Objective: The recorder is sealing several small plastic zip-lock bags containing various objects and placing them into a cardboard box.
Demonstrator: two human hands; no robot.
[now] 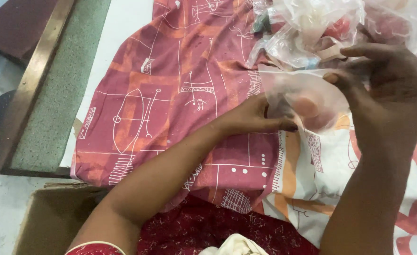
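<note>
My right hand (387, 89) pinches the top edge of a small clear plastic bag (307, 99) between thumb and fingers. Reddish round pieces show through the bag. My left hand (255, 115) grips the bag's lower left side, fingers curled against it. Both hands hold the bag just above a red and orange patterned cloth (170, 94) spread on the surface.
A heap of clear plastic bags (312, 28) with coloured items lies at the top right. A cardboard box (52, 222) stands at the lower left. A green mat with a wooden frame (52, 85) runs along the left. White fabric (234, 245) sits at the bottom edge.
</note>
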